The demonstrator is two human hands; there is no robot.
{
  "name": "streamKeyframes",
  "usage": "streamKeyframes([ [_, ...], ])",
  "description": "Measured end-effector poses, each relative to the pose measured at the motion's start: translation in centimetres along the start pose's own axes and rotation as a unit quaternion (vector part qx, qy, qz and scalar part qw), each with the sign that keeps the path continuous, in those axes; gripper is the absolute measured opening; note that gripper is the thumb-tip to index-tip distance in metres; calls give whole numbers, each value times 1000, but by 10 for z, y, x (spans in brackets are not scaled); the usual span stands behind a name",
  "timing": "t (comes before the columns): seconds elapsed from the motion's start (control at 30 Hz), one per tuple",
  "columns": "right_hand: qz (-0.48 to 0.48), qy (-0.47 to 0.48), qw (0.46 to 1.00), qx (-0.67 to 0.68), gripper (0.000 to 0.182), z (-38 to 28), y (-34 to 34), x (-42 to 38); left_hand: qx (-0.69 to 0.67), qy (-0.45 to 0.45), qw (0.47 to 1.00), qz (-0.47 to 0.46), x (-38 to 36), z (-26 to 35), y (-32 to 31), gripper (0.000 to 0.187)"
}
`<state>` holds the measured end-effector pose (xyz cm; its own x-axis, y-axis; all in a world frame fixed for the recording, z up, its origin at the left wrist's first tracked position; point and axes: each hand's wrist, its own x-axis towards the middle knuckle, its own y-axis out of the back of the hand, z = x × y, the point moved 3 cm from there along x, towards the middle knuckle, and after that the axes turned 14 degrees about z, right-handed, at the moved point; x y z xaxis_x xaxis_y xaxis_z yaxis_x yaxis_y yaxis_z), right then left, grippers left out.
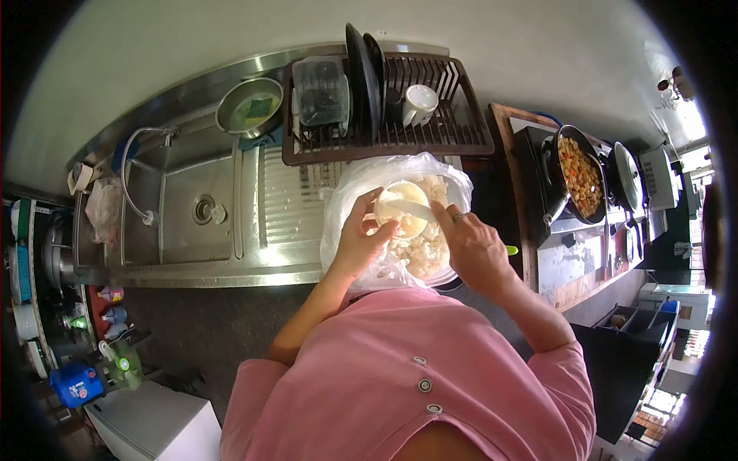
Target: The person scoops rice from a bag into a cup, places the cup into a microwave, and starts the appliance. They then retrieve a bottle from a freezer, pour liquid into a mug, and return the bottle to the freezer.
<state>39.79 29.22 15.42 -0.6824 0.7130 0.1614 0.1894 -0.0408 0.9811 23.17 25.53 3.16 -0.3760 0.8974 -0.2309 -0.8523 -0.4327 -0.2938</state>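
My left hand (pixel 358 235) is wrapped round a small pale round bowl (pixel 412 227), thumb at the near side. In my right hand (pixel 475 247) is a white flat-bladed paddle (pixel 409 206), its blade lying across the top of the bowl. A bright green tip (pixel 513 250) sticks out past the right hand. Both hands are over cooked white rice (pixel 432 257), which sits in a wide container lined with a clear plastic bag (pixel 340 201). The bag's edges spread over the rim. My fingers hide part of the bowl and the paddle's grip.
A brown dish rack (pixel 470 138) with dark plates (pixel 361 81) and a white mug (pixel 420 103) stands behind. To the left are the steel sink (pixel 184 238) and a metal bowl (pixel 250 109). A pan of diced food (pixel 580 177) is on the stove at right.
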Motion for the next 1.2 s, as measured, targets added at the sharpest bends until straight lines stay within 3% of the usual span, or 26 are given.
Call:
streamKeyframes([
  [0.2,-3,45,999,-28,46,-8,-17,-2,21,-36,999,14,0,-4,-2,62],
  [0.3,20,22,1000,-6,38,5,-35,4,56,-50,997,26,-1,2,-1,63],
  [0.4,-37,-33,996,78,30,28,-21,24,41,-65,997,27,7,1,6,63],
  [0.43,4,-72,990,123,25,34,-11,29,27,-69,997,24,11,4,7,64],
  [0.57,68,-52,995,59,20,44,21,32,48,-71,994,70,27,7,31,58],
  [0.67,-62,-84,993,-54,13,58,-37,25,57,-81,990,101,33,10,38,55],
  [0.7,-49,-89,993,-55,9,59,-53,21,58,-93,987,115,36,7,40,54],
  [0.83,0,-62,993,-101,13,55,-98,18,58,-203,966,152,43,-4,40,53],
  [1.0,7,-11,976,-217,17,56,-130,16,50,-194,969,147,49,-18,38,54],
  [1.13,18,-6,972,-234,27,53,-137,18,22,-196,967,159,49,-25,35,56],
  [1.2,26,-10,970,-240,28,54,-144,18,82,-218,959,163,45,-19,35,56],
])
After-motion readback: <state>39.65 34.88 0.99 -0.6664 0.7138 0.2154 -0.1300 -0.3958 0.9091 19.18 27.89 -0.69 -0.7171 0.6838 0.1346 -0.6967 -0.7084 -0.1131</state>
